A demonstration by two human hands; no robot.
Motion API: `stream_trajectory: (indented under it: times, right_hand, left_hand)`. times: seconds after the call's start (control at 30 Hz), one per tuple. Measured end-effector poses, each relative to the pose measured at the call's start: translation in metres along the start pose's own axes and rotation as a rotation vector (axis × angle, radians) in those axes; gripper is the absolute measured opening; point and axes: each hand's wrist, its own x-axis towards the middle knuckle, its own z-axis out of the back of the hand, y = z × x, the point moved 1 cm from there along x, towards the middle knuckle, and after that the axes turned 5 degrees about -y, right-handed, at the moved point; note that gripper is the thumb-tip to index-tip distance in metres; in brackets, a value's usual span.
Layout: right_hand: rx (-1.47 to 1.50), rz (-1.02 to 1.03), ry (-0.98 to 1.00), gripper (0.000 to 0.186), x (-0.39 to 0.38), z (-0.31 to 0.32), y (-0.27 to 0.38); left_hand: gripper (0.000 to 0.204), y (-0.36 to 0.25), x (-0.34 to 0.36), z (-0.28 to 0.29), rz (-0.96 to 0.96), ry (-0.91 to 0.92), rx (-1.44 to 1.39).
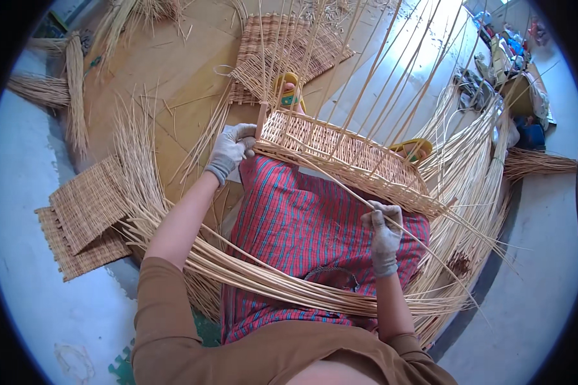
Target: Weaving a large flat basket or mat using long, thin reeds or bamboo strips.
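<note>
A half-woven wicker basket (340,154) rests across my lap on a red checked cloth (289,224), its long upright stakes fanning toward the top of the view. My left hand (232,149), in a grey glove, grips the basket's near left corner. In a matching glove, my right hand (384,232) is closed on a thin wicker rod (340,186) that runs from the woven rim down past my right knee. A thick bundle of loose wicker rods (263,276) lies across my thighs under both arms.
Flat woven wicker panels (87,218) are stacked on the floor at the left, and another woven panel (282,51) lies ahead on the wooden boards. More rod bundles (475,173) curve around my right side. Cluttered bags and objects (514,70) sit at the far right.
</note>
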Motion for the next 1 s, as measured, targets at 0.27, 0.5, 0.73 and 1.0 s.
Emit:
stream_trajectory:
  times: [0.27, 0.5, 0.73, 1.0]
  right_hand:
    - [0.033, -0.019, -0.129, 0.007, -0.012, 0.013, -0.022]
    - [-0.060, -0.105, 0.021, 0.008, 0.019, 0.015, -0.004]
    - [-0.061, -0.037, -0.008, 0.010, 0.043, 0.022, -0.007]
    - [-0.037, 0.134, 0.021, 0.017, 0.058, 0.023, -0.025]
  left_hand:
    - [0.031, -0.002, -0.003, -0.008, 0.017, -0.022, 0.020]
    - [0.032, -0.008, -0.003, -0.010, -0.019, -0.047, 0.095]
    - [0.044, -0.060, -0.022, -0.069, -0.495, -0.161, 0.394]
    - [0.023, -0.020, -0.007, -0.077, -0.269, -0.076, 0.829]
